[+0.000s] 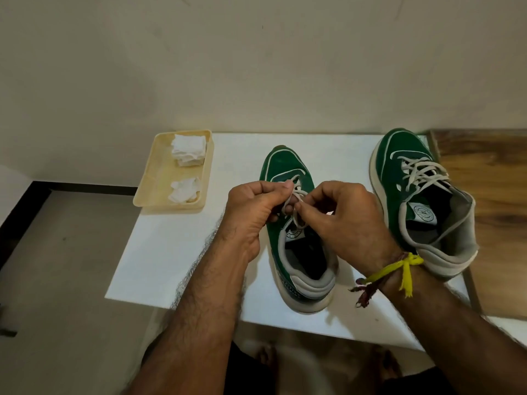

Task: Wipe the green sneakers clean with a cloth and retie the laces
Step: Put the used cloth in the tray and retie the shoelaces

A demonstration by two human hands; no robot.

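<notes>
The near green sneaker is standing on the white tabletop, toe pointing to the far side, heel toward the person, and both hands are working over its tongue. The left hand is curling its fingers around a strand of the pale lace and is pinching it against the thumb; the right hand is pinching another part of the same lace between thumb and forefinger, just beside the left one. The second green sneaker is lying at the right, near the tabletop edge, with its laces crossed through the eyelets and no bow that I can see. At the far left a cream tray is holding a folded white cloth and a crumpled one, so I judge that the wiping is probably over and the tying is the step in hand. The lace looks flat, soft and limp: it is probably bending wherever it is not held tight, and a loop is likely opening again if the pinch is getting loose, so it is better to take it close to the knot, not far at the ends. The fabric is seeming a little rough, so it should not be slipping much between the fingers. The shoe itself looks light, with a stiff sole and a soft padded collar; when one is pulling the lace hard, it may be sliding or tipping, so the pull should be going sideways and evenly, or one hand should be steadying the upper.
</notes>
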